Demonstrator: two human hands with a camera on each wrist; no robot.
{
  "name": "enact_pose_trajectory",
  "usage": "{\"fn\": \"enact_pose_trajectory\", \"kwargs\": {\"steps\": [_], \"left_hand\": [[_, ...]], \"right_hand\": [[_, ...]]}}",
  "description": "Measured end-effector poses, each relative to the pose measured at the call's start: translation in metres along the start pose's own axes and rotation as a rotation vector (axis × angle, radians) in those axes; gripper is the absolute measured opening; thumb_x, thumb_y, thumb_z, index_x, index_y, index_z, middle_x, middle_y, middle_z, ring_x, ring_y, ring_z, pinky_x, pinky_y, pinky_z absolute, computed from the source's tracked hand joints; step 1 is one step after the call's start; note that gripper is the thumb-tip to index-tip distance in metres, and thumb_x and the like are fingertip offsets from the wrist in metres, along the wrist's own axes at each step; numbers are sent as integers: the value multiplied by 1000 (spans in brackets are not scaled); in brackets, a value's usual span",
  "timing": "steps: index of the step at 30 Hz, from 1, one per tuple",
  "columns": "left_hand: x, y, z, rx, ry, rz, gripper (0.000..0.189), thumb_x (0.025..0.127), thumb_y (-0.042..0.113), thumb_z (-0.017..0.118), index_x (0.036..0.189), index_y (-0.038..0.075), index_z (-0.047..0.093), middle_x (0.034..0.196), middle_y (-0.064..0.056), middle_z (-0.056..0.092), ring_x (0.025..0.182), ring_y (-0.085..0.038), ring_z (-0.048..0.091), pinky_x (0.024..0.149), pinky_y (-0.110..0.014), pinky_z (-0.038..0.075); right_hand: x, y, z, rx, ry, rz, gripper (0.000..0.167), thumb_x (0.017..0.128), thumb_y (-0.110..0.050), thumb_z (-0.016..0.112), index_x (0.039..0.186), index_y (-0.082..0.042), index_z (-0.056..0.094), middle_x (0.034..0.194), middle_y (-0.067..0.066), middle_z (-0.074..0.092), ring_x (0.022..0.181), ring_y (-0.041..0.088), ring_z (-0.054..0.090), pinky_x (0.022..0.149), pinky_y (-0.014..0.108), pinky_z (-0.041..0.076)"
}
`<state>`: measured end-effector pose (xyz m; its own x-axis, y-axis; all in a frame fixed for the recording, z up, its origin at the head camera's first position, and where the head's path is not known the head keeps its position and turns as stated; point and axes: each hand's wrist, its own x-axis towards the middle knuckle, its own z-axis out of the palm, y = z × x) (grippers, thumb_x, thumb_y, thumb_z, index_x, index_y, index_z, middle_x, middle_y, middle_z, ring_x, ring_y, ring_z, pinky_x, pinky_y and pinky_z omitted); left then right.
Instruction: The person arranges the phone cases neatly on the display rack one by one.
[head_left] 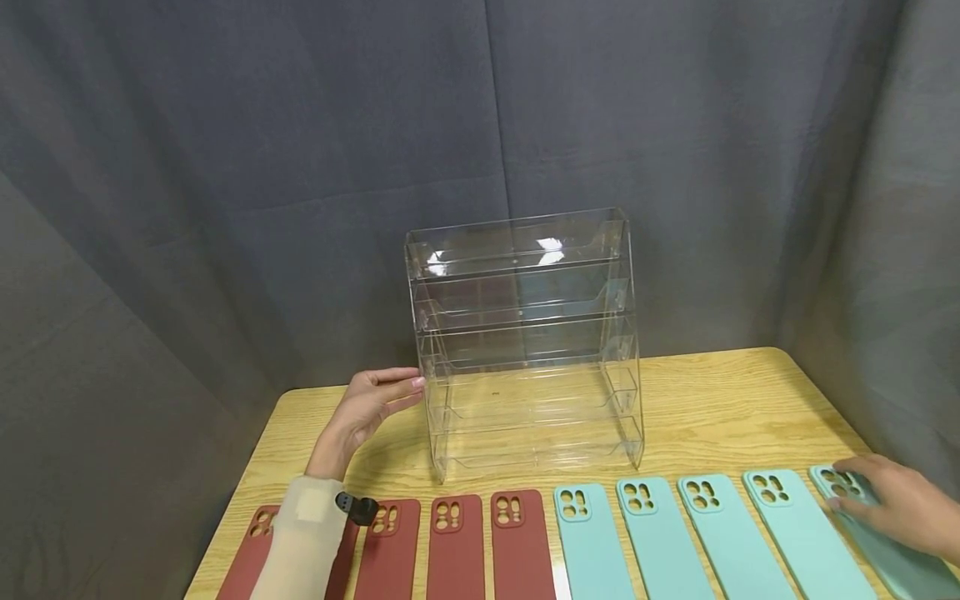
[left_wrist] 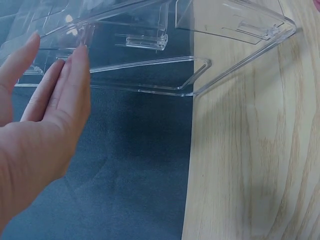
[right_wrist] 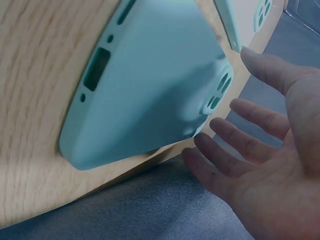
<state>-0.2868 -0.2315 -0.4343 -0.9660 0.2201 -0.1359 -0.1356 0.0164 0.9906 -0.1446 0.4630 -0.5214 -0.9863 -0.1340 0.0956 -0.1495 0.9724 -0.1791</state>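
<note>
A clear plastic tiered rack stands upright at the back of the table. My left hand is at its left side panel, fingers extended, fingertips right at the edge. In the left wrist view the fingers are straight beside the clear panel. My right hand is over the camera end of the rightmost teal phone case. The right wrist view shows that hand spread, its fingertips close to the camera cutouts of this case, with none of them curled round it.
Several teal phone cases lie in a row on the right of the wooden table. Several dark red phone cases continue the row leftward, one partly behind my left sleeve. Grey curtains enclose the back and sides.
</note>
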Motion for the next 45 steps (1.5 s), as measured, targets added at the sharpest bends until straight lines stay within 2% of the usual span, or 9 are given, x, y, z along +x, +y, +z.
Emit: {"fn": "enact_pose_trajectory", "kwargs": {"steps": [8, 13, 18, 27, 36, 45], "left_hand": [[-1, -2, 2, -21, 9, 1, 53, 99, 8, 74, 145, -10, 55, 133, -13, 65, 111, -17, 75, 104, -33, 61], [0, -5, 2, -11, 12, -21, 55, 99, 10, 73, 147, -9, 54, 141, -20, 62, 116, -20, 73, 112, -41, 55], [-1, -5, 1, 6, 15, -30, 56, 100, 11, 73, 148, -8, 53, 145, -23, 61, 116, -18, 74, 109, -38, 58], [2, -2, 3, -20, 9, -39, 56, 99, 8, 73, 148, -8, 53, 122, -4, 76, 106, -14, 77, 106, -38, 60], [4, -2, 3, -69, -10, -31, 57, 99, 2, 70, 150, -13, 47, 112, -4, 78, 99, -15, 78, 101, -37, 62], [5, 2, 7, -50, 10, -39, 53, 99, 1, 70, 147, -10, 53, 112, -3, 78, 100, -16, 78, 100, -36, 63]], "right_hand": [[-4, 0, 1, 14, -39, 44, 68, 84, -31, 88, 123, 17, 60, 120, 48, 57, 107, 66, 57, 81, 71, 54], [-4, -2, 5, 32, -32, 15, 67, 82, -27, 89, 124, 17, 61, 118, 44, 59, 106, 63, 60, 79, 68, 55], [-1, -3, 8, 11, -72, 41, 72, 83, -32, 88, 125, 18, 59, 118, 45, 58, 105, 63, 60, 79, 66, 55], [3, -3, 11, 21, -92, 11, 69, 85, -29, 87, 127, 18, 59, 119, 43, 61, 105, 60, 62, 79, 64, 57], [4, -2, 15, 9, -83, -12, 67, 84, -26, 87, 127, 17, 60, 120, 42, 62, 106, 60, 63, 79, 64, 57], [5, -1, 13, 9, -95, -17, 65, 86, -25, 86, 128, 16, 60, 121, 41, 62, 105, 58, 63, 77, 61, 57]]}}
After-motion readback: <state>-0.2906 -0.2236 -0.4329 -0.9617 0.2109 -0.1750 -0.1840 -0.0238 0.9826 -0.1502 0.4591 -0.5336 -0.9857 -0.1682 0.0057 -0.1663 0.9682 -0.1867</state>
